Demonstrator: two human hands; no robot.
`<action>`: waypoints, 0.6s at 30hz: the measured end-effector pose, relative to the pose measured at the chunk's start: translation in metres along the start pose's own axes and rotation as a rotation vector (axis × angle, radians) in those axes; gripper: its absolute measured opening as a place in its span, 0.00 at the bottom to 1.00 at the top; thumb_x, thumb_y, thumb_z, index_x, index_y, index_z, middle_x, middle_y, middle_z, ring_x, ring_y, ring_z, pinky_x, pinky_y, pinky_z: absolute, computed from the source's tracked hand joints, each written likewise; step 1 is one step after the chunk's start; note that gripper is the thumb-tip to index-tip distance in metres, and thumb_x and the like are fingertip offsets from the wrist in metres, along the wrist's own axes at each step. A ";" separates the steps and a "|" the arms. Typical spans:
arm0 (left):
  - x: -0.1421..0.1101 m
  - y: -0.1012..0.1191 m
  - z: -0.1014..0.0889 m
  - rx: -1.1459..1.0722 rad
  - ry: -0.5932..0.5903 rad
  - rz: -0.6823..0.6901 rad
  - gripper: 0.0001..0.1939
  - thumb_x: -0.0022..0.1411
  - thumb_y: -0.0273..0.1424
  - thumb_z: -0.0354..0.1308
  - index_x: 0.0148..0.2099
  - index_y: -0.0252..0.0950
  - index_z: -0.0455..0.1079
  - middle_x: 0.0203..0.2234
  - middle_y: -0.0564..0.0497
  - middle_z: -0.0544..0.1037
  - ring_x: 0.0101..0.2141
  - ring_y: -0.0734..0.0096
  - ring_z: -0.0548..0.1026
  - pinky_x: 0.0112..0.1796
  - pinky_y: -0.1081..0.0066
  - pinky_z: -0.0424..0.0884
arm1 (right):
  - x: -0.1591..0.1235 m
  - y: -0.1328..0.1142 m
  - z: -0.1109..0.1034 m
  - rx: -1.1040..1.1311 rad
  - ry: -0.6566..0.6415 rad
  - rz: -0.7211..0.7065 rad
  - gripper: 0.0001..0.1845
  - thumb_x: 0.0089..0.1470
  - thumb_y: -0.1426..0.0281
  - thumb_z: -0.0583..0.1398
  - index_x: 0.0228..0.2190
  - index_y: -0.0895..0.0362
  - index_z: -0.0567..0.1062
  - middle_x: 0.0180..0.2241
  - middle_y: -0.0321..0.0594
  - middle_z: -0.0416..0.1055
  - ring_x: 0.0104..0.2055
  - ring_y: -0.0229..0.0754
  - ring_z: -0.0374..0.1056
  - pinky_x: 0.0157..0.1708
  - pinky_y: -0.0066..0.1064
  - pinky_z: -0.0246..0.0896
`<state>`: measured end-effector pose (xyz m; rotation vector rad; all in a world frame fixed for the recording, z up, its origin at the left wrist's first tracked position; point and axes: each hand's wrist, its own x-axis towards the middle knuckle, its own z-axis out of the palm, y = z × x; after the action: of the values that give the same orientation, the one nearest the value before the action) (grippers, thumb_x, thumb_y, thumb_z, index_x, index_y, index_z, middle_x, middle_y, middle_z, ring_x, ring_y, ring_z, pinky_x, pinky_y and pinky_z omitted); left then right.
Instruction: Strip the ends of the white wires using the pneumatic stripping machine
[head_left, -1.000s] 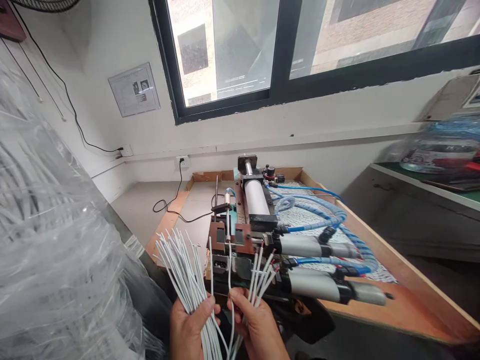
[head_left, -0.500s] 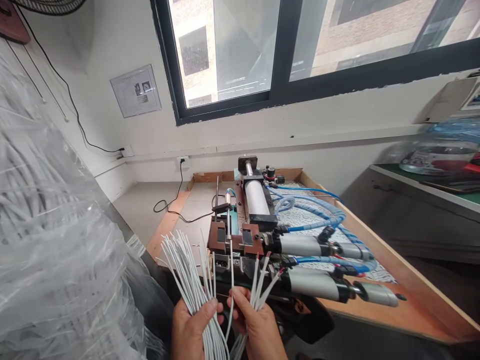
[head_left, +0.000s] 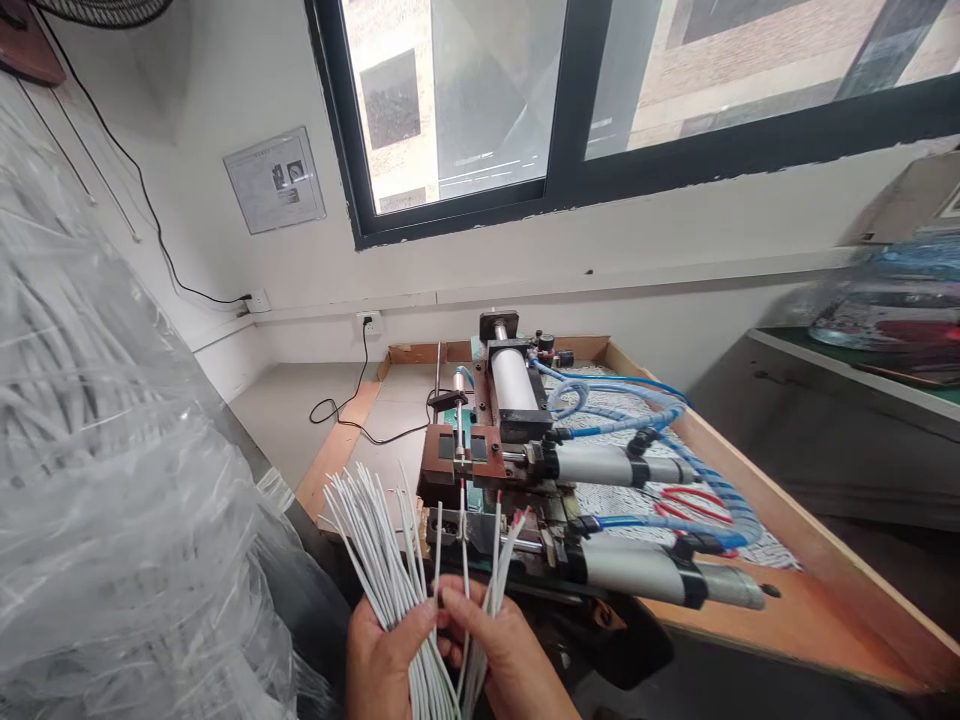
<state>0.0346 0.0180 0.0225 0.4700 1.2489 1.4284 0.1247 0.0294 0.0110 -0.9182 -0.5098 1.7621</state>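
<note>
My left hand [head_left: 394, 650] is closed round a thick bundle of white cables [head_left: 379, 545], their tips fanned upward. My right hand [head_left: 499, 640] is closed on a smaller bunch of white cables [head_left: 501, 575], some showing red ends. Its thumb and fingertips meet near a single upright cable at the edge of the left bundle. Between the bundles, another white cable [head_left: 466, 565] with a red tip points up at a pneumatic clamping machine [head_left: 517, 385]. The machine's brown jaws [head_left: 480, 462] sit close together just beyond that tip.
Silver air cylinders [head_left: 637, 572] reach right from the machine, with blue hoses [head_left: 675, 445] behind them. A wooden tray edge [head_left: 750, 500] borders the bench. Plastic-wrapped cables [head_left: 135, 480] stand close on my left. Red wire scraps [head_left: 694, 505] lie beneath the hoses.
The brown jaws parted, then came together again. The middle cable now shows a red end below them. My right fingertips have shifted left toward the bundle in my left hand.
</note>
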 end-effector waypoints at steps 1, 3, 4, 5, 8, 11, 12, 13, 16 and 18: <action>0.000 0.000 0.000 -0.007 -0.040 -0.003 0.09 0.36 0.28 0.63 0.25 0.31 0.71 0.11 0.52 0.74 0.14 0.69 0.70 0.17 0.72 0.65 | 0.000 0.003 -0.002 -0.043 -0.006 -0.013 0.16 0.31 0.64 0.67 0.22 0.62 0.73 0.13 0.32 0.62 0.16 0.32 0.55 0.17 0.24 0.47; 0.001 0.000 -0.001 0.002 -0.064 0.018 0.09 0.35 0.28 0.64 0.25 0.31 0.72 0.13 0.51 0.76 0.17 0.67 0.72 0.19 0.71 0.66 | 0.001 0.007 -0.005 -0.091 0.048 -0.061 0.16 0.29 0.64 0.67 0.20 0.62 0.73 0.11 0.29 0.59 0.14 0.29 0.49 0.15 0.23 0.40; 0.001 0.000 -0.002 0.014 -0.042 0.034 0.10 0.34 0.29 0.64 0.24 0.31 0.72 0.15 0.50 0.77 0.18 0.66 0.72 0.21 0.70 0.67 | 0.001 0.009 -0.006 -0.086 0.091 -0.090 0.16 0.30 0.63 0.67 0.20 0.62 0.73 0.11 0.29 0.58 0.13 0.28 0.48 0.14 0.23 0.37; 0.002 0.000 -0.002 0.026 -0.011 0.046 0.10 0.33 0.29 0.65 0.24 0.31 0.72 0.15 0.50 0.77 0.19 0.66 0.73 0.22 0.70 0.68 | 0.001 0.009 -0.006 -0.068 0.130 -0.115 0.15 0.31 0.63 0.66 0.21 0.61 0.72 0.11 0.29 0.59 0.13 0.28 0.47 0.14 0.23 0.36; 0.003 0.000 -0.002 0.047 0.066 0.047 0.10 0.33 0.29 0.65 0.23 0.31 0.72 0.15 0.51 0.77 0.20 0.66 0.73 0.23 0.70 0.69 | 0.001 0.004 -0.005 -0.006 0.183 -0.134 0.14 0.32 0.63 0.66 0.19 0.60 0.71 0.12 0.30 0.60 0.13 0.28 0.48 0.14 0.23 0.35; 0.002 0.001 -0.001 0.043 0.093 0.024 0.11 0.33 0.29 0.66 0.23 0.31 0.71 0.14 0.51 0.76 0.20 0.64 0.74 0.22 0.70 0.70 | 0.004 -0.001 -0.005 0.044 0.191 -0.102 0.15 0.31 0.63 0.66 0.16 0.60 0.69 0.11 0.29 0.58 0.13 0.27 0.47 0.13 0.22 0.35; 0.002 0.002 0.000 0.044 0.088 0.023 0.10 0.34 0.29 0.66 0.23 0.31 0.71 0.14 0.51 0.76 0.20 0.65 0.74 0.22 0.70 0.70 | 0.006 -0.002 -0.005 0.060 0.184 -0.094 0.15 0.32 0.64 0.66 0.16 0.61 0.69 0.11 0.29 0.58 0.13 0.27 0.47 0.13 0.22 0.35; 0.002 0.003 0.000 0.044 0.075 0.026 0.10 0.34 0.29 0.65 0.23 0.31 0.71 0.14 0.51 0.76 0.20 0.65 0.74 0.22 0.70 0.70 | 0.008 -0.003 -0.005 0.080 0.174 -0.088 0.14 0.32 0.64 0.66 0.16 0.61 0.69 0.11 0.28 0.57 0.13 0.27 0.47 0.13 0.21 0.35; 0.001 0.005 0.000 0.041 0.047 0.046 0.09 0.37 0.29 0.65 0.24 0.31 0.70 0.14 0.52 0.76 0.20 0.66 0.74 0.22 0.70 0.70 | 0.014 -0.005 -0.006 0.162 0.171 -0.063 0.14 0.33 0.66 0.66 0.15 0.62 0.68 0.12 0.29 0.57 0.13 0.26 0.46 0.12 0.19 0.34; 0.000 0.006 0.000 0.046 0.048 0.059 0.09 0.38 0.29 0.64 0.24 0.31 0.69 0.14 0.53 0.76 0.20 0.66 0.74 0.22 0.71 0.69 | 0.016 -0.005 -0.005 0.221 0.194 -0.037 0.13 0.32 0.68 0.67 0.15 0.62 0.68 0.12 0.29 0.59 0.13 0.25 0.47 0.11 0.19 0.34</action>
<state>0.0315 0.0189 0.0279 0.5101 1.3182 1.4709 0.1291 0.0459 0.0062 -0.9051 -0.2008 1.6371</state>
